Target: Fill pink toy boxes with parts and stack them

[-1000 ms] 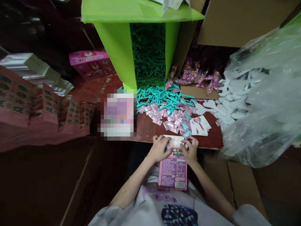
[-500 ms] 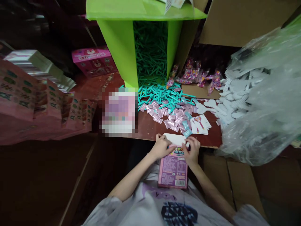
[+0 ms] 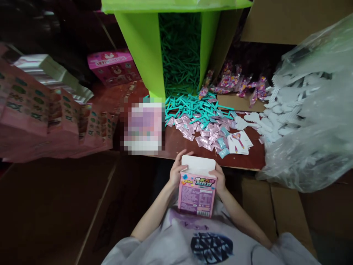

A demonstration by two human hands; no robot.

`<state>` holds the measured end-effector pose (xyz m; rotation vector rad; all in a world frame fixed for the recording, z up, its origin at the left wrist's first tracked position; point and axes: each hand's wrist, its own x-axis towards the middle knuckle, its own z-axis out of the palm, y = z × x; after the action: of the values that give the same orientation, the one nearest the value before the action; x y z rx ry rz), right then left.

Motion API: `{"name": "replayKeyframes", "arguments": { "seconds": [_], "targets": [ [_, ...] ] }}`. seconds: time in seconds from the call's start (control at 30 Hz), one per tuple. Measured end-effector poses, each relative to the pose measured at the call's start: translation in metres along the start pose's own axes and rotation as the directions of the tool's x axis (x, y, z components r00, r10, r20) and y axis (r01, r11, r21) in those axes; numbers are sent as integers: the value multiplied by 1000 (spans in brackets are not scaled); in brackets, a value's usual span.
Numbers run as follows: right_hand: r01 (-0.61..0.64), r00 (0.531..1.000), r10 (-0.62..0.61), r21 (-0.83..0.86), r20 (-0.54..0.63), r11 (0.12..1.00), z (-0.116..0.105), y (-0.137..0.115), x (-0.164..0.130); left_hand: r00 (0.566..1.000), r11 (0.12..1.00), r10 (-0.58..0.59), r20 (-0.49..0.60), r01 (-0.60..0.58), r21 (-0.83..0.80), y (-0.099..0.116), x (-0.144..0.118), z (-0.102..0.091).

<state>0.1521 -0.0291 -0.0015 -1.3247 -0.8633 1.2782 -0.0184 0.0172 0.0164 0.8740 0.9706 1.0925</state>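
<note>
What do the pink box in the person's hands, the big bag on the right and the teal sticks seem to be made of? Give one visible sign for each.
Pink box: thin printed card, probably; its white flap stands stiffly folded, held by the left hand and right hand.
Big bag: clear plastic film; it crinkles, shines and shows white pieces inside.
Teal sticks: likely moulded plastic, uniform in colour; too small to be sure.
</note>
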Motion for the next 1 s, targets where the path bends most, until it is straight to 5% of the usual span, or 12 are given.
{"name": "replayKeyframes", "arguments": {
  "seconds": [0.1, 0.27, 0.4, 0.6, 0.77, 0.9, 1.0],
  "targets": [
    [49, 998, -53, 124, 28, 991, 0, -7, 6, 993, 993, -118, 33, 118, -10, -8, -1, -8],
    [209, 958, -211, 36, 193, 977, -3, -12, 6, 975, 981, 176, 136, -185, 57, -13, -8, -12],
    [144, 989, -143, -39, 32, 989, 1, -8, 3, 971, 936, 238, -25, -222, 272, -13, -10, -6],
    [135, 989, -141, -101, -51, 986, 2, -1, 1, 986, 973, 104, -131, -74, 218, -16, -7, 0],
    [134, 990, -133, 20, -43, 991, -4, 4, -7, 988, 964, 145, 61, -155, 218, -19, -15, -8],
    [77, 991, -97, -203, -91, 976, -9, 10, -11, 962, 910, 162, 219, -231, 344, -13, -24, -21],
    [95, 995, -93, -272, 20, 958, -5, 10, -6, 955, 839, 128, 267, -248, 485, 7, -20, -32]
  ]
}}
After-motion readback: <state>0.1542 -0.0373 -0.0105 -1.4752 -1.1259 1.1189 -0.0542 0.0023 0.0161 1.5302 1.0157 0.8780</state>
